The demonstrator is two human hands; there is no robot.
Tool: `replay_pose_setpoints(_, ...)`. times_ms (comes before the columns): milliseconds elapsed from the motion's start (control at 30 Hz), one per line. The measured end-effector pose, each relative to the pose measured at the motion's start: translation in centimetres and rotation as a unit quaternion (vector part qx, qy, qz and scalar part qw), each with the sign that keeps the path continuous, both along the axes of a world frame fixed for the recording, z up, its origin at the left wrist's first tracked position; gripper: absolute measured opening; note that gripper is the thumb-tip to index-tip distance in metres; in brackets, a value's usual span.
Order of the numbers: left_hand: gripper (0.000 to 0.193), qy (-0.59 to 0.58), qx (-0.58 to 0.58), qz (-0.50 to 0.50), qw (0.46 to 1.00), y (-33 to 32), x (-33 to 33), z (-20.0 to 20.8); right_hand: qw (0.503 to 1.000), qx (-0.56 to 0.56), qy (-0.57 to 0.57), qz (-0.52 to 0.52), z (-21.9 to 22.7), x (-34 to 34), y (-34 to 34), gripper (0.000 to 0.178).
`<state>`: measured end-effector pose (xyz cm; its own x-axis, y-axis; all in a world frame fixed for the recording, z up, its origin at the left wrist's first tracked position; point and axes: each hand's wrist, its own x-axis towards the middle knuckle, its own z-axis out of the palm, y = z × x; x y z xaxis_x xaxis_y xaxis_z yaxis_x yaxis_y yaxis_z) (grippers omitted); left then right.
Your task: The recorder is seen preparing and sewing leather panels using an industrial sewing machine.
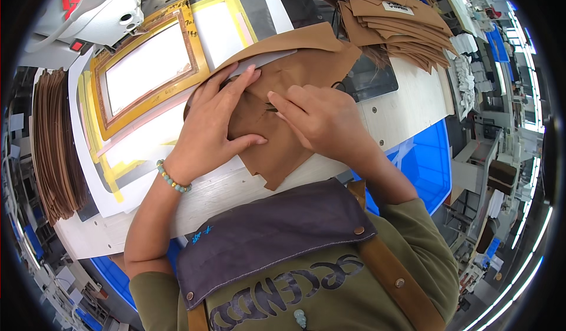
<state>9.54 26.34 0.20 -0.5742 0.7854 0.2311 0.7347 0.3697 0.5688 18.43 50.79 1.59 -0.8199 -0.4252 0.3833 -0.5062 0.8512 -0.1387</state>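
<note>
A brown cut fabric piece (289,148) lies on the white worktable before me, with its far edge folded up. My left hand (215,119) rests on its left side, fingers spread, pressing it down. My right hand (321,119) is closed over the middle of the fabric. Between thumb and forefinger pokes the dark, narrow tip of a small tool (271,107). Most of that tool is hidden in the fist, so its kind cannot be made out. The tip touches or nearly touches the cloth, close to the left fingers.
Beyond my left hand stands a yellow-brown frame (203,66) under a white machine head (118,12). Brown fabric pieces form stacks at the far right (401,33) and left (58,148). A blue bin (427,166) sits below the table's right edge.
</note>
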Motion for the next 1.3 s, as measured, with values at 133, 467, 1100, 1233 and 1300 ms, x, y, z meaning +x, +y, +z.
replay_pose_setpoints(133, 0.118, -0.005, 0.006, -0.002, 1.0, 0.0, 0.1, 0.0, 0.999, -0.043, 0.02, -0.004, -0.6, -0.3, -0.7, 0.038)
replay_pose_setpoints(467, 0.115, 0.014, -0.032, 0.002, 0.999, 0.0, 0.1, 0.4, 0.948, -0.298, 0.06, -0.095, 0.2, -0.7, 1.2, 0.034)
replay_pose_setpoints(1100, 0.105, 0.061, -0.053, -0.03, 0.996, 1.2, -1.2, -0.4, 0.945, -0.259, -0.193, 0.041, 2.8, -7.0, 7.1, 0.016)
replay_pose_setpoints(1233, 0.113, 0.048, -0.045, -0.021, 0.998, 1.2, -1.3, -0.3, 0.96, -0.227, -0.16, 0.036, 1.8, -7.5, 6.6, 0.019)
replay_pose_setpoints(1300, 0.115, 0.05, -0.037, -0.019, 0.998, 1.3, -1.3, -0.3, 0.987, -0.082, -0.136, 0.01, 1.3, -7.3, 6.1, 0.018)
